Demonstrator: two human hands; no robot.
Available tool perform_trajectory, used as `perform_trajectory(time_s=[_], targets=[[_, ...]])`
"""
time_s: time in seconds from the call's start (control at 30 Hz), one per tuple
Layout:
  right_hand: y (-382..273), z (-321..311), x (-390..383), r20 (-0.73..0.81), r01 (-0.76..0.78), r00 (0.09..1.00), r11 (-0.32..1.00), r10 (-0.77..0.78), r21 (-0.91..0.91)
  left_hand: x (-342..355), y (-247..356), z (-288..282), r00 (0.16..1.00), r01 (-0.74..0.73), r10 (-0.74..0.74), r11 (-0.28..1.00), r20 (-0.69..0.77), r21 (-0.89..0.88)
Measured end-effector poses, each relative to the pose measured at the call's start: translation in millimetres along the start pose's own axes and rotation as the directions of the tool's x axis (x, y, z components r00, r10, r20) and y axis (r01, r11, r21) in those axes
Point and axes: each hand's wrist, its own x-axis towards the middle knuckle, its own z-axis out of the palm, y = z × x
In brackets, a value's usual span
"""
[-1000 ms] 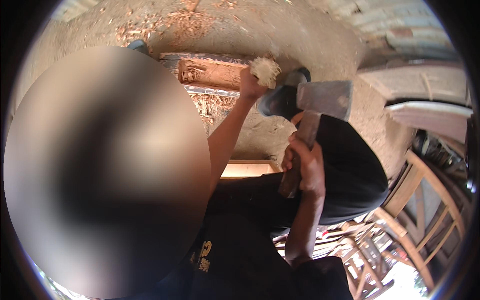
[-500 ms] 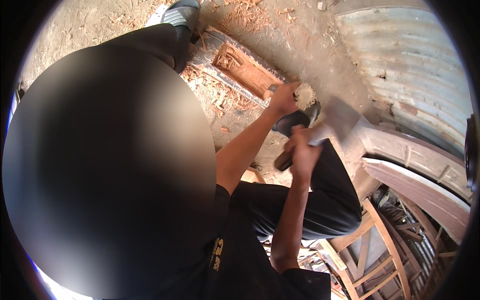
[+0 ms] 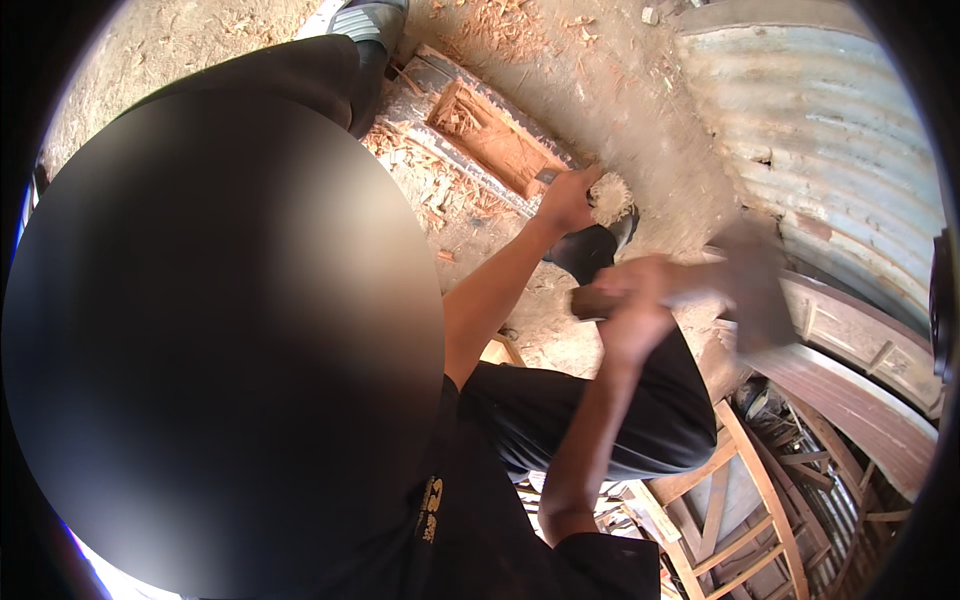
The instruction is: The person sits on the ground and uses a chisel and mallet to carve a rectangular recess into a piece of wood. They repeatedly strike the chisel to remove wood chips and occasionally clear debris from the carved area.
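Note:
My left hand grips a chisel whose frayed, mushroomed pale end points up toward me; a short bit of metal shows beside my fingers. It rests at the right end of a weathered timber block, which has a long carved hollow with loose shavings inside. My right hand, blurred by motion, is wrapped round the short handle of a broad-headed metal hammer or axe, out to the right of the chisel. A large blurred disc hides much of the left of the view.
Wood shavings litter the dirt floor. My sandalled foot is beyond the block, my bent knee below. Rusty corrugated sheet, leaning panels and wooden frames line the right side.
The hammer has swung outward to the right, away from the chisel. My left hand stays on the chisel. The view turned between the first and second frames, shifting the block rightward in view.

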Motion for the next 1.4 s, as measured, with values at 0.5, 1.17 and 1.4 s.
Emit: perform_trajectory(time_s=[0.5,1.17,1.4], targets=[[-67.3,-14.5,12.4,0.028,-0.074,0.997,0.946,0.068,0.316,-0.2,0.5,1.3,0.999,0.042,-0.043,0.998,-0.022,-0.046],[39.5,-5.3,7.2,-0.098,0.124,0.987,0.992,-0.127,-0.039,0.1,10.2,-1.9,0.998,0.048,-0.046,0.998,-0.034,0.048],[14.2,10.8,-10.5,0.263,-0.622,0.781,0.743,0.567,0.248,-4.2,6.1,-1.1,0.998,0.064,-0.064,0.998,-0.013,-0.018]])
